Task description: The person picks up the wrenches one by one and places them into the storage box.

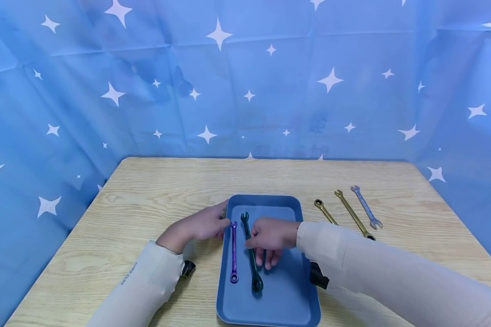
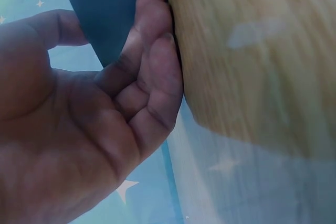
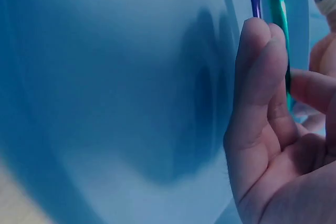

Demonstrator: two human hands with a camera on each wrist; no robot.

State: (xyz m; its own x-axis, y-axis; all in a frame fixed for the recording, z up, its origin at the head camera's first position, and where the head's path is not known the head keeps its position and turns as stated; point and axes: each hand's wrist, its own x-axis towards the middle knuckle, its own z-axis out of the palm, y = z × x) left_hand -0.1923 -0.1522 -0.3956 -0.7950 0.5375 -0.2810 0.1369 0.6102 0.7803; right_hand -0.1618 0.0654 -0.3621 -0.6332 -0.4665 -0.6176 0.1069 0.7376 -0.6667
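Note:
A blue tray [image 1: 286, 290] lies lengthwise on the table. My left hand [image 1: 202, 223] grips its left rim, and in the left wrist view the thumb and curled fingers lie on either side of the tray wall [image 2: 105, 14]. Over the tray, my right hand [image 1: 272, 234] pinches a dark green combination wrench [image 1: 253, 268] near its middle. The right wrist view shows the green wrench [image 3: 281, 3] between thumb and fingers; whether it touches the tray floor I cannot tell. A thinner purple wrench [image 1: 234, 254] lies in the tray, along its left side.
Right of the tray, on the wooden table [image 1: 180, 181], lie a short-looking gold wrench [image 1: 325, 212] partly hidden by my right sleeve, a longer gold wrench [image 1: 352, 213] and a blue wrench [image 1: 366, 206]. A blue star-patterned curtain [image 1: 245, 113] hangs behind the table.

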